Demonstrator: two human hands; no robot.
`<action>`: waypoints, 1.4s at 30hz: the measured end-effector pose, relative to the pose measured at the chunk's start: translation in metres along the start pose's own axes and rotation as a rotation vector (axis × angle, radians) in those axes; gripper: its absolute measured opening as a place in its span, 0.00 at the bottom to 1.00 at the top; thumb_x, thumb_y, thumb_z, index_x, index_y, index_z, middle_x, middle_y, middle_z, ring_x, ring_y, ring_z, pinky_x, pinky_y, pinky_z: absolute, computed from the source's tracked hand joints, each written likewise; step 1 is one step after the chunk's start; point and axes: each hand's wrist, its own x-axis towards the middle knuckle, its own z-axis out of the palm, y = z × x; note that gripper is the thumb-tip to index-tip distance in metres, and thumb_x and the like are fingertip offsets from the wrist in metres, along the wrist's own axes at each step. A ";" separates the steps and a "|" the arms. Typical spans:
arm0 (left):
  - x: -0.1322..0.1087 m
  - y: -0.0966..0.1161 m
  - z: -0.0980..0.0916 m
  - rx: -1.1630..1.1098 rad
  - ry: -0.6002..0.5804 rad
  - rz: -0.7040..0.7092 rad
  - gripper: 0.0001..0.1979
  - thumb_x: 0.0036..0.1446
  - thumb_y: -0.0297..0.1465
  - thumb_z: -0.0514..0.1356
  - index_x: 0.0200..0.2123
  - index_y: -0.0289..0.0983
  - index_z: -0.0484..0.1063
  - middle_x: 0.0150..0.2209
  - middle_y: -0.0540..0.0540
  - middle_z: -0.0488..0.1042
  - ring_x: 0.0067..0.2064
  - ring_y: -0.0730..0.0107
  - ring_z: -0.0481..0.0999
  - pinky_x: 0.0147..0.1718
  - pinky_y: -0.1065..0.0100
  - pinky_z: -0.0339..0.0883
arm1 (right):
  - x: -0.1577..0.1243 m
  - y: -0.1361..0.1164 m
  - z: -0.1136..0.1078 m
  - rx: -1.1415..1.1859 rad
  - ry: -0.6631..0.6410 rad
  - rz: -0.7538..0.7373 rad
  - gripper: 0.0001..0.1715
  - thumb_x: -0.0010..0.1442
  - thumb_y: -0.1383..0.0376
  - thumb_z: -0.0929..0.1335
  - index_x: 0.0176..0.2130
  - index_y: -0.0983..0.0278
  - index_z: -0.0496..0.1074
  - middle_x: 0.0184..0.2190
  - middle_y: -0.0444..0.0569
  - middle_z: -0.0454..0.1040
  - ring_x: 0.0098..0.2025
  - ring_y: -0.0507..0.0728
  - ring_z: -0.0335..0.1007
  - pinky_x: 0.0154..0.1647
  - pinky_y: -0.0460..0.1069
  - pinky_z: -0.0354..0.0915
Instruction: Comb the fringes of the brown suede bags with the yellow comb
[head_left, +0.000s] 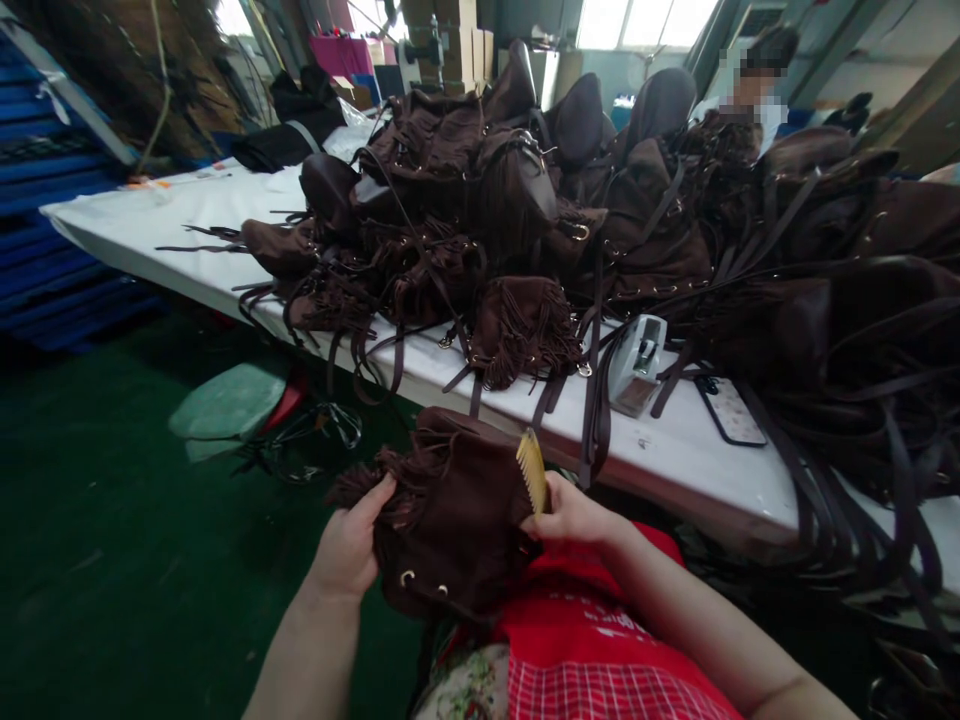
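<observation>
Brown fringed bag (472,510) in front of red apron (592,660), near side of table (697,475). Left hand (349,550): fingers clamped on bag's left, fringed edge. Right hand (566,510): fingers pinched on yellow comb (532,470) at bag's right edge; whether also gripping bag, cannot tell. Comb's long axis near upright, teeth leftward, toward bag.

Matt suede-like bag (480,510), shiny metal eyelets (442,591), smooth plastic-looking comb (532,475), cloth apron (581,595)
</observation>
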 end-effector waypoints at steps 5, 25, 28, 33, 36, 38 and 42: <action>0.033 0.025 -0.027 0.689 0.099 0.308 0.22 0.47 0.37 0.65 0.44 0.30 0.73 0.47 0.34 0.73 0.55 0.44 0.67 0.59 0.45 0.52 | 0.000 -0.003 -0.005 0.126 -0.214 0.102 0.13 0.41 0.65 0.73 0.28 0.70 0.69 0.19 0.40 0.66 0.17 0.44 0.56 0.15 0.39 0.55; -0.003 -0.049 0.088 0.557 -1.441 -0.456 0.29 0.44 0.49 0.66 0.42 0.33 0.75 0.41 0.42 0.78 0.45 0.55 0.74 0.49 0.60 0.65 | -0.003 -0.055 -0.039 -0.102 -0.335 0.375 0.06 0.41 0.69 0.68 0.21 0.69 0.66 0.13 0.36 0.63 0.12 0.42 0.49 0.09 0.39 0.43; -0.012 -0.064 0.094 0.601 -1.569 -0.318 0.27 0.40 0.37 0.71 0.45 0.33 0.73 0.45 0.42 0.76 0.48 0.54 0.73 0.50 0.59 0.65 | 0.003 -0.045 -0.051 -0.250 -0.314 0.434 0.07 0.41 0.68 0.70 0.21 0.69 0.66 0.12 0.36 0.62 0.13 0.43 0.51 0.10 0.39 0.46; -0.016 -0.081 0.090 0.341 -1.264 -0.507 0.22 0.48 0.34 0.67 0.46 0.34 0.72 0.45 0.42 0.76 0.46 0.59 0.75 0.50 0.60 0.66 | 0.015 -0.028 -0.055 -0.305 -0.188 0.347 0.11 0.43 0.67 0.70 0.30 0.69 0.70 0.18 0.38 0.68 0.16 0.44 0.56 0.13 0.40 0.52; -0.011 -0.083 0.081 0.296 -1.220 -0.610 0.19 0.48 0.33 0.67 0.44 0.32 0.74 0.43 0.41 0.77 0.43 0.59 0.76 0.48 0.61 0.66 | 0.012 -0.028 -0.058 -0.270 -0.129 0.316 0.17 0.45 0.62 0.72 0.34 0.68 0.69 0.20 0.38 0.68 0.16 0.44 0.56 0.14 0.40 0.52; -0.009 -0.081 0.079 0.264 -1.263 -0.618 0.22 0.46 0.31 0.68 0.46 0.31 0.73 0.44 0.40 0.77 0.45 0.59 0.76 0.48 0.62 0.66 | 0.008 -0.034 -0.062 -0.253 -0.096 0.308 0.19 0.45 0.60 0.73 0.35 0.68 0.69 0.20 0.37 0.67 0.16 0.44 0.54 0.14 0.40 0.52; -0.007 -0.080 0.082 0.269 -1.286 -0.662 0.25 0.44 0.29 0.69 0.48 0.32 0.72 0.45 0.40 0.77 0.45 0.58 0.76 0.48 0.61 0.67 | 0.007 -0.045 -0.070 -0.296 0.024 0.282 0.20 0.44 0.59 0.74 0.34 0.67 0.68 0.20 0.38 0.67 0.17 0.45 0.56 0.15 0.41 0.53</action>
